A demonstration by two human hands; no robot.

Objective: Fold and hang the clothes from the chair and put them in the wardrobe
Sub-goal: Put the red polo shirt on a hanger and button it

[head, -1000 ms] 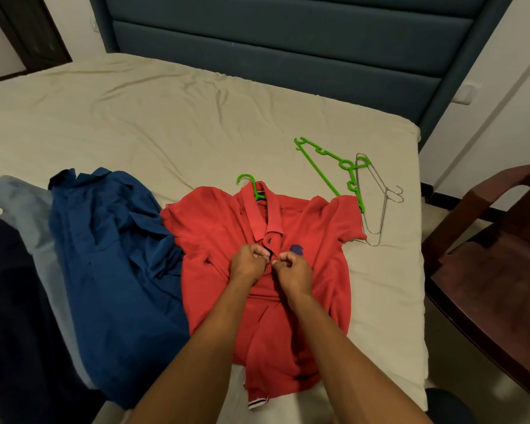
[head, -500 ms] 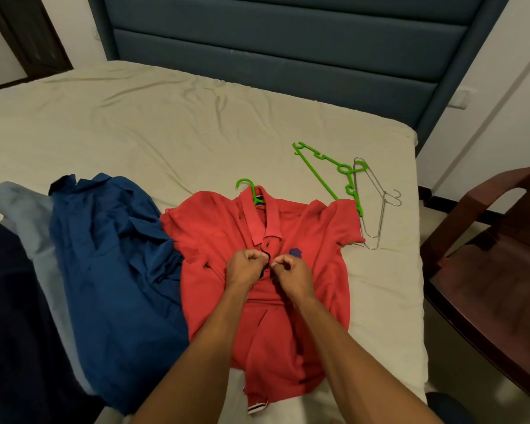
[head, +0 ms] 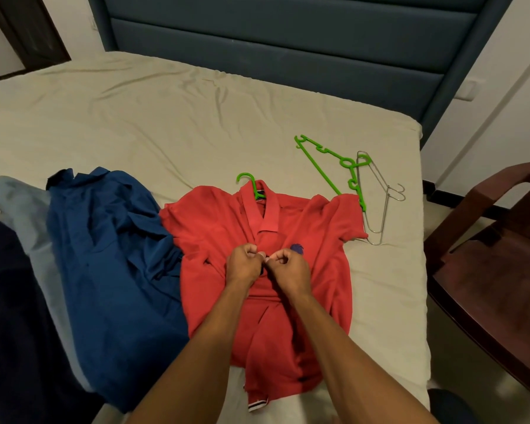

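While both hands [head: 268, 266] pinch its placket, the red shirt [head: 315, 270] lies lengthwise—collar toward headboard [head: 288, 35].

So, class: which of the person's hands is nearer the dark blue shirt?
Left. The left hand pinches the red polo shirt on the side towards the dark blue shirt; the right hand is farther.
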